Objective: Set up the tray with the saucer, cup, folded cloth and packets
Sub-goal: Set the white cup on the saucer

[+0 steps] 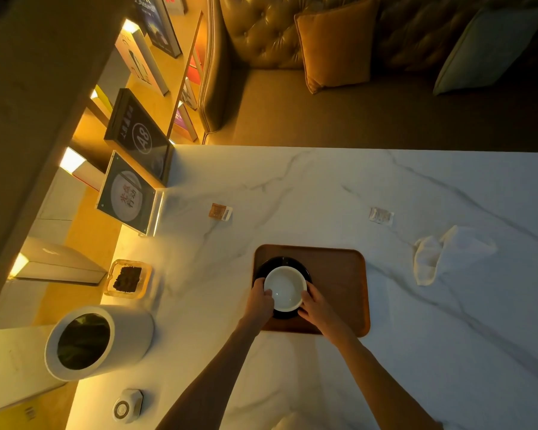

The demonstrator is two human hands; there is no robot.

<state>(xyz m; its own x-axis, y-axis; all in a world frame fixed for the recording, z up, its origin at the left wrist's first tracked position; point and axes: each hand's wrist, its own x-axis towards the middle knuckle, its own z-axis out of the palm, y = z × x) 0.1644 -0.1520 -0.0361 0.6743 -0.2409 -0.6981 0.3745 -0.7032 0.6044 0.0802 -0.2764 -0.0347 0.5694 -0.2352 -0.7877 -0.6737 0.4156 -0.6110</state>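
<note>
Cup point(285, 288): upright, mouth up, on saucer point(280, 262); gripped by left hand point(261, 300) and right hand point(318, 308); handle unseen.

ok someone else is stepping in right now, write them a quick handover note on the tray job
Left hand and right hand: both on the white cup, one at each side of its rim.
Cup sits on the dark saucer, at the left end of the brown tray.
Cloth: crumpled, not folded, on the table right of the tray.
Packets: brown packet beyond the tray to the left, pale packet beyond it to the right, both on the table.
Done: saucer and cup on the tray.
Left: let go of the cup, fold the cloth and put it on the tray, add both packets.
</note>
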